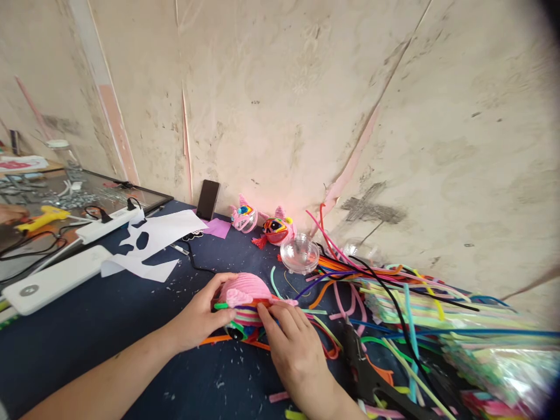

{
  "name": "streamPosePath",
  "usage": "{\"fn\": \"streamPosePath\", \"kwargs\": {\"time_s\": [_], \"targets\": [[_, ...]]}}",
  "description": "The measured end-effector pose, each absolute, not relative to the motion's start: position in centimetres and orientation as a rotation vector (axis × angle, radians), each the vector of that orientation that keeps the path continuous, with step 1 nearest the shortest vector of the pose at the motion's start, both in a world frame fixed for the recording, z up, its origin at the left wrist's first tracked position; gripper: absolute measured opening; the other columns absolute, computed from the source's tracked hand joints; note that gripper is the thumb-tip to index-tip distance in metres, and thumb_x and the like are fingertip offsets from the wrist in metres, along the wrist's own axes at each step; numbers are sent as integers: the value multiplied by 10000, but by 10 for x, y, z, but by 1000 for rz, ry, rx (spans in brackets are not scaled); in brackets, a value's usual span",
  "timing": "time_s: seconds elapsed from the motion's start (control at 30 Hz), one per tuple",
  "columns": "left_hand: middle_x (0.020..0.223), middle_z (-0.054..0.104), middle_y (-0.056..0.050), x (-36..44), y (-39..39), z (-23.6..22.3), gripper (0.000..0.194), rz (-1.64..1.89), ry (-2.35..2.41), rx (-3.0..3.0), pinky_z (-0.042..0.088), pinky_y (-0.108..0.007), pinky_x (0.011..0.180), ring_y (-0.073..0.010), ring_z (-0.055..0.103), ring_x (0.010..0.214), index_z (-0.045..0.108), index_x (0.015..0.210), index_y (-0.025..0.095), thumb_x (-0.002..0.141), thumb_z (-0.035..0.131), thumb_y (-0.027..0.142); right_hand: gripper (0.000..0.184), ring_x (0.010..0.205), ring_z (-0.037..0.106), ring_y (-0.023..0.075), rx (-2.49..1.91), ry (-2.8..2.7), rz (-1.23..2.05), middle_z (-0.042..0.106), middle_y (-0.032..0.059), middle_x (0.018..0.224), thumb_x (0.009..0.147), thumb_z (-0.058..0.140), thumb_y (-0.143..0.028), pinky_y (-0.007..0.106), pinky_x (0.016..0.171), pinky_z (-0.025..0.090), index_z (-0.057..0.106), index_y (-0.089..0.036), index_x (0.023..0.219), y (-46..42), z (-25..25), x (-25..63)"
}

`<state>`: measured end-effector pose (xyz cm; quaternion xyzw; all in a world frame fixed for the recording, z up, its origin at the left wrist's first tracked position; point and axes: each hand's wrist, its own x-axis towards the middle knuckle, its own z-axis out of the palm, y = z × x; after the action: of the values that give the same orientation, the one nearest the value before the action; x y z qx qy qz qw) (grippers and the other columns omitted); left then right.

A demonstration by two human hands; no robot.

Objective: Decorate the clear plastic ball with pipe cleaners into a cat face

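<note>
A pink rounded figure made of fuzzy pipe cleaners rests low over the dark blue table, with green, orange and purple strips along its near side. My left hand grips its left side, thumb in front and fingers behind. On its right front, the bent fingers of my right hand pinch and press at the coloured strips; the exact spot under the fingertips is hidden. A black glue gun lies just right of my right hand among loose pipe cleaners.
Two pink pipe-cleaner figures and a clear plastic dome stand by the wall. Bundles of coloured pipe cleaners cover the right side. Cut white paper, a phone, a power strip and a yellow glue gun lie leftward.
</note>
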<state>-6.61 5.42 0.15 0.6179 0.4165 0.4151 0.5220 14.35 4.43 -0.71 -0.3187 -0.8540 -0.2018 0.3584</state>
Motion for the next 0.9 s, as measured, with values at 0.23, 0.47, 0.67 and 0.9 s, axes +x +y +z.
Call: {"fn": "streamPosePath", "kwargs": {"time_s": [0.23,0.47,0.67,0.9], "targets": [[1215,550,-27,-64,54,3,485,976,998,1472,434,-349,937,-231,535,1108,456,1204,253,745,567,141,352,856,593,209,-880,-2201,-500,620,109,875,906,321,-35,345,748,522,595,-106,1115,44,-11,146],[1221,534,-47,-66,56,2,481,954,1008,1506,432,-361,941,-236,533,1106,432,1214,239,760,576,174,317,848,581,209,-869,-2196,-417,608,105,877,927,331,-61,350,741,532,574,-91,1127,45,-13,146],[1256,521,-43,-65,55,1,490,965,1002,1494,434,-349,944,-229,527,1125,429,1218,250,757,576,170,299,853,575,213,-872,-2198,-348,605,105,891,920,368,-72,359,763,527,570,-99,1139,46,-15,147],[1178,557,-49,-57,53,1,487,1014,1086,1491,445,-340,912,-235,541,1084,428,1163,236,733,651,288,288,822,573,222,-853,-2180,-364,608,122,865,903,384,-53,372,726,535,588,-73,1105,46,-14,145]]}}
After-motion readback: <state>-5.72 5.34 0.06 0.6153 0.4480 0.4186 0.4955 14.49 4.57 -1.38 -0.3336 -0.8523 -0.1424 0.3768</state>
